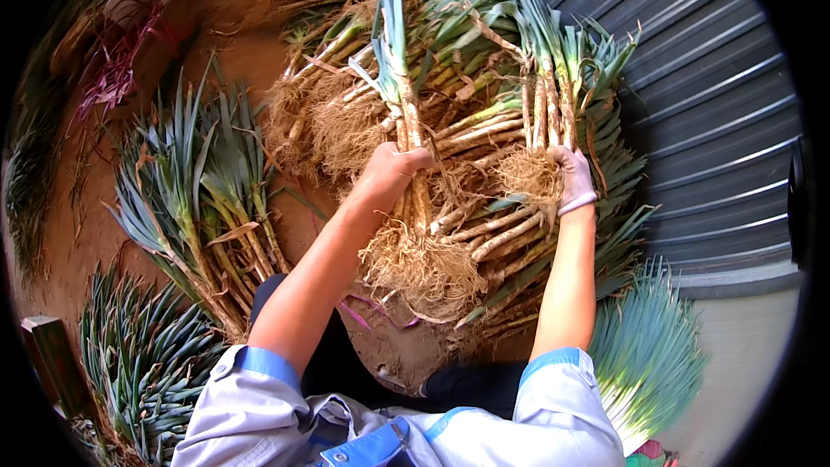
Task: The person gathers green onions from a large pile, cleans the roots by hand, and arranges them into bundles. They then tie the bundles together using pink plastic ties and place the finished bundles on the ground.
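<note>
My bare left hand [397,168] is closed around the pale stems of a small bunch of long green onions [420,204]. Its dense tan roots hang toward me, and its green tops point away. Over to the right, my right hand [573,176], in a white glove, grips a second bunch of green onions [550,107] low down by its roots. Beneath and behind both bunches lies a large heap of green onions [512,233], dry leaves and roots tangled among the stems. The right fingers are partly hidden by roots and stems.
Corrugated dark metal sheeting [713,97] rises at the right. Green onions [214,207] lean by my left leg, with a dense bundle [149,350] below them. Cleaned green onions [642,357] lie lower right. Pink ties [117,78] hang from a container at upper left.
</note>
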`<state>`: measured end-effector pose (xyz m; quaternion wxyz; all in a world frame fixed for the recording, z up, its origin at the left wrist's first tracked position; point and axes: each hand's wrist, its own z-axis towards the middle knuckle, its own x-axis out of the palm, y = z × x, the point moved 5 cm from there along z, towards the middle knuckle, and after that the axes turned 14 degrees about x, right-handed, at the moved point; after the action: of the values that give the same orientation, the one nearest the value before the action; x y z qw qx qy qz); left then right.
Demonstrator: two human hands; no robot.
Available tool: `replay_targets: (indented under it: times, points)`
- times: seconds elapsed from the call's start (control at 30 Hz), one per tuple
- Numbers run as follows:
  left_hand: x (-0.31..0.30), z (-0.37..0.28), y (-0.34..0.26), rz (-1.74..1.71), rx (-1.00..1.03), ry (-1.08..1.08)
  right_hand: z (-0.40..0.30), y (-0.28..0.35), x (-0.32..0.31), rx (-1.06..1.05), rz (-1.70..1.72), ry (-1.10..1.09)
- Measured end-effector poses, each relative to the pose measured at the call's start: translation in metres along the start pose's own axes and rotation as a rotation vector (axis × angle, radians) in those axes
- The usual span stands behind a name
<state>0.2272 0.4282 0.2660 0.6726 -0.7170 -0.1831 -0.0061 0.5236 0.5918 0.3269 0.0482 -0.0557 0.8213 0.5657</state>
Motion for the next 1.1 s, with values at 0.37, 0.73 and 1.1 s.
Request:
replay_targets:
  times: [0.37,0.73,1.1]
  points:
    - [0.061,-0.007,0.054,-0.435,-0.186,0.111,-0.095,-0.078,-0.024,0.089,0.052,0.25]
    - [0.094,-0.023,0.057,-0.442,-0.167,0.127,-0.139,-0.118,0.029,0.112,0.136,0.354]
    - [0.074,-0.015,0.087,0.119,-0.161,0.008,-0.12,-0.083,0.059,0.16,0.051,0.124]
